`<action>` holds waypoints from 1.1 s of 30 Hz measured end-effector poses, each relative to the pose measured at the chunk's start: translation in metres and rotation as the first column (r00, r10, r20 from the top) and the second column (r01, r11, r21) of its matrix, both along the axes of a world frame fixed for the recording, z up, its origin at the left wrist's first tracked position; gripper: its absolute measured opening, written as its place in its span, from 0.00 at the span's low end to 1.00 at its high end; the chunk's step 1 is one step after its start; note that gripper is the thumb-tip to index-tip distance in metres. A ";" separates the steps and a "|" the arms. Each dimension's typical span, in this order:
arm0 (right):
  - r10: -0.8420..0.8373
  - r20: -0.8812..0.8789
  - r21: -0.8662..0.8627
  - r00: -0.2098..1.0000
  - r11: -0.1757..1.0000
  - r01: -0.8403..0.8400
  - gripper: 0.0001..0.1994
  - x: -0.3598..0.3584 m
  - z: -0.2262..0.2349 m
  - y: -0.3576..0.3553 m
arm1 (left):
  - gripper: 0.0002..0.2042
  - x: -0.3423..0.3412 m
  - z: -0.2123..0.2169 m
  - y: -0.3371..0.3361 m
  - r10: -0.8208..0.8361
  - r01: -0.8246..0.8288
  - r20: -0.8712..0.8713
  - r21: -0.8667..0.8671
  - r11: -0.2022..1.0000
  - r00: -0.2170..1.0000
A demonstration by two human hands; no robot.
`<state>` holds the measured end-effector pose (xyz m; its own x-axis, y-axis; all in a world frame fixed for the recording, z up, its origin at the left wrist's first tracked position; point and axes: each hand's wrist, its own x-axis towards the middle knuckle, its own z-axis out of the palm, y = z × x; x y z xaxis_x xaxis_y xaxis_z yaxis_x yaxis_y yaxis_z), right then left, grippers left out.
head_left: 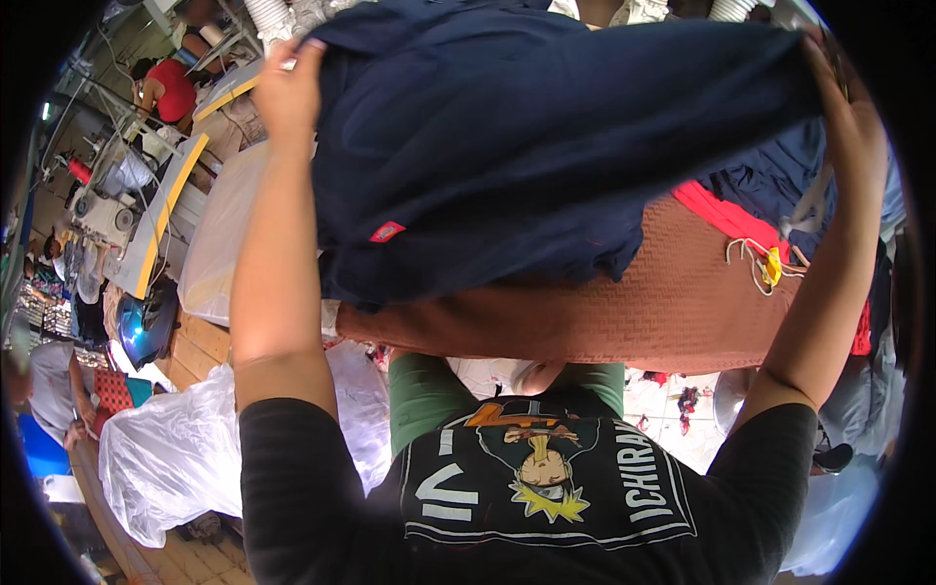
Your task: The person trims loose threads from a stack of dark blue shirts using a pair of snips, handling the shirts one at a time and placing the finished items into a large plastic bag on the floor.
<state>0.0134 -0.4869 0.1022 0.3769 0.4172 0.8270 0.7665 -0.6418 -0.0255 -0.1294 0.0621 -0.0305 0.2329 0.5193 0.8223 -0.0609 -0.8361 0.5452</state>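
Note:
A dark navy garment (487, 146) with a small red patch is stretched between my two hands. My left hand (290, 88) is closed on its upper left edge. My right hand (850, 102) grips a long tapering part of it, possibly a sleeve or leg, at the far right. The lower left part of the cloth lies over a table covered in brown textured fabric (585, 317). Folds hide the garment's full shape, so I cannot tell its exact kind.
Right of the garment lie red cloth (726, 214), pale cords and a yellow piece (772, 268). Clear plastic sheeting (171, 448) is at the left, near a sewing machine (105, 214). A person in red (174, 90) sits farther back; another person (54, 385) is at the left edge.

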 end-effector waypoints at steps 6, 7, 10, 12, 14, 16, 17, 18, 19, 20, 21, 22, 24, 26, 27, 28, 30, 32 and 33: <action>-0.022 -0.392 -0.036 0.920 0.999 0.009 0.11 0.031 -0.030 -0.013 | 0.21 0.084 0.103 -0.010 -0.465 0.503 0.204 -0.220 0.836 0.861; 0.000 -0.344 -0.072 0.939 0.997 -0.026 0.10 0.053 -0.053 0.006 | 0.24 0.093 0.103 0.022 -0.455 0.451 0.027 -0.198 0.870 0.890; -0.410 -0.341 -0.558 0.846 0.813 0.168 0.08 0.096 -0.112 0.014 | 0.29 0.098 0.078 0.016 -0.475 0.487 -0.346 -0.058 0.872 0.809; -0.238 -0.518 -0.352 0.821 0.935 0.048 0.09 0.086 -0.132 0.002 | 0.25 0.054 0.070 -0.060 -0.183 0.316 -0.370 0.338 0.887 0.911; 0.013 -0.660 -0.075 0.751 0.994 -0.083 0.12 0.066 -0.145 0.016 | 0.31 0.001 0.044 -0.074 -0.104 0.196 -0.302 0.292 0.936 0.948; 0.302 -0.733 0.241 0.610 0.953 -0.182 0.17 0.037 -0.152 0.056 | 0.37 -0.054 -0.003 -0.072 0.060 -0.051 -0.257 0.041 0.998 0.964; 0.344 -0.692 0.284 0.634 0.938 -0.199 0.19 0.028 -0.155 0.078 | 0.39 -0.072 -0.036 -0.065 0.140 -0.152 -0.164 -0.064 0.986 0.976; 0.385 -0.649 0.325 0.656 0.920 -0.218 0.22 0.021 -0.159 0.101 | 0.35 -0.087 -0.082 -0.051 0.252 -0.287 -0.223 -0.141 0.947 0.942; 0.391 -0.627 0.316 0.674 0.918 -0.239 0.20 0.015 -0.164 0.124 | 0.32 -0.100 -0.111 -0.044 0.349 -0.415 -0.288 -0.211 0.885 0.892; 0.387 -0.608 0.303 0.694 0.920 -0.247 0.19 0.012 -0.171 0.141 | 0.29 -0.107 -0.116 -0.053 0.188 -0.287 -0.293 -0.344 0.894 0.937; 0.354 -0.645 0.200 0.678 0.934 -0.298 0.17 0.008 -0.173 0.153 | 0.26 -0.116 -0.120 -0.063 0.033 -0.162 -0.270 -0.471 0.867 0.962; 0.315 -0.679 0.095 0.664 0.934 -0.345 0.16 0.005 -0.174 0.162 | 0.23 -0.120 -0.121 -0.067 -0.122 -0.036 -0.227 -0.588 0.808 0.966; 0.343 -0.572 0.187 0.745 0.939 -0.288 0.13 -0.001 -0.172 0.163 | 0.18 -0.115 -0.098 -0.062 -0.001 0.033 0.065 -0.488 0.872 0.998; 0.402 -0.361 0.413 0.841 0.878 -0.242 0.12 -0.002 -0.169 0.149 | 0.18 -0.106 -0.038 -0.080 0.097 -0.052 0.122 -0.328 0.943 0.988; 0.430 -0.326 0.497 0.842 0.835 -0.234 0.11 -0.005 -0.160 0.145 | 0.18 -0.098 -0.013 -0.086 0.114 -0.078 0.147 -0.232 0.970 0.983; 0.454 -0.288 0.579 0.843 0.784 -0.224 0.11 -0.006 -0.152 0.142 | 0.17 -0.087 0.007 -0.087 0.092 -0.072 0.182 -0.111 0.991 0.979; 0.244 -0.305 0.550 0.921 0.834 -0.039 0.11 0.000 -0.139 0.140 | 0.15 -0.058 0.032 -0.081 0.087 -0.098 0.213 0.042 0.994 0.973; 0.153 -0.267 0.463 0.951 0.886 -0.012 0.13 0.024 -0.144 0.150 | 0.16 -0.025 0.034 -0.060 0.220 -0.219 0.011 0.137 0.966 0.975; 0.069 -0.273 0.328 0.960 0.944 0.026 0.15 0.039 -0.154 0.152 | 0.16 -0.010 0.029 -0.046 0.123 -0.117 -0.406 0.039 0.992 0.906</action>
